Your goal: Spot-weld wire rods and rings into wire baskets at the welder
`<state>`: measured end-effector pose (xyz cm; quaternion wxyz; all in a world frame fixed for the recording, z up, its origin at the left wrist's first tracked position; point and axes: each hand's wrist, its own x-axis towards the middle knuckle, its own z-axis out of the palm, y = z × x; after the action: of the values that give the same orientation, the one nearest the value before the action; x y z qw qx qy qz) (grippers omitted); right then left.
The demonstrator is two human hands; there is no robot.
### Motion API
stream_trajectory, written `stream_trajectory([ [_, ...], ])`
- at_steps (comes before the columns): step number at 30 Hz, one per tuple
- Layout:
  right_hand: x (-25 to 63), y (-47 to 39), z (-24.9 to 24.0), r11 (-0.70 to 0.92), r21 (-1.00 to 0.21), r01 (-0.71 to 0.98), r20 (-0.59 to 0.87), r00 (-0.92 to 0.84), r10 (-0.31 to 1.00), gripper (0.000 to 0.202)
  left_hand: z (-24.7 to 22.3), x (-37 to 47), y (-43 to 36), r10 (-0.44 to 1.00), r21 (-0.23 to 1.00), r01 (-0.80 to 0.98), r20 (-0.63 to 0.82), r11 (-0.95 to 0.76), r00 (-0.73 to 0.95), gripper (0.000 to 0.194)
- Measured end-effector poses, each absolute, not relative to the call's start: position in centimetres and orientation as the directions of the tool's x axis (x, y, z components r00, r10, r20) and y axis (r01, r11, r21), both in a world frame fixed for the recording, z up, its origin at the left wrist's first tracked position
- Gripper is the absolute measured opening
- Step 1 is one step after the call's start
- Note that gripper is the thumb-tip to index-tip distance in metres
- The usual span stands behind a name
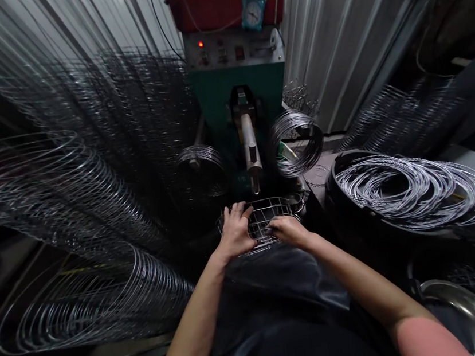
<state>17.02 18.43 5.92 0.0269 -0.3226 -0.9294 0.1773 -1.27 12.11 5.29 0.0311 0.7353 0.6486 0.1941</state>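
A wire basket (262, 216) lies at the dark apron's (275, 271) far edge, its mesh apparently formed; remaining work is indiscernible. The left hand (236, 231) spreads over it, grip indeterminate; the right hand (288, 231) pinches its near side.

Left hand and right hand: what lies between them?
In the head view, bars of the wire frame span the gap between the left hand and the right hand; both touch it.

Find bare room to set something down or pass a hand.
Little room: a pale strip, not wholly bare, between right wire coil and black tub. You could maybe reach between left wire coil and metal arm, beyond the wire basket. Crowded: wire-ring stacks leftward, the tub.
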Motion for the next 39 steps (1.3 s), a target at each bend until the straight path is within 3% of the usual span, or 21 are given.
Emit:
stream_trajectory([
  [4, 17.8, 18.7, 6.2, 0.777, -0.391, 0.494, -0.023, -0.849, 0.528, 0.029, 5.2, -1.6, 12.4, 0.972, 0.354, 0.926, 0.229, -0.130, 0.049, 0.083],
  [10, 17.2, 18.5, 7.3, 0.769, -0.301, 0.564, -0.131, -0.823, 0.552, 0.041, 4.6, -2.1, 13.2, 0.969, 0.403, 0.907, 0.248, -0.120, 0.019, 0.085],
  [26, 15.4, 21.0, 7.4, 0.773, -0.243, 0.586, -0.101, -0.808, 0.581, 0.033, 4.8, -3.9, 16.1, 0.980, 0.498, 0.857, 0.194, -0.131, 0.037, 0.086],
  [33, 15.0, 21.9, 7.4, 0.763, -0.216, 0.609, -0.041, -0.787, 0.616, 0.026, 4.5, -4.6, 17.9, 0.977, 0.515, 0.842, 0.202, -0.158, 0.060, 0.090],
  [39, 15.2, 21.5, 6.5, 0.746, -0.186, 0.640, 0.046, -0.753, 0.657, 0.026, 3.8, -4.0, 18.0, 0.973, 0.492, 0.865, 0.232, -0.102, -0.017, 0.089],
])
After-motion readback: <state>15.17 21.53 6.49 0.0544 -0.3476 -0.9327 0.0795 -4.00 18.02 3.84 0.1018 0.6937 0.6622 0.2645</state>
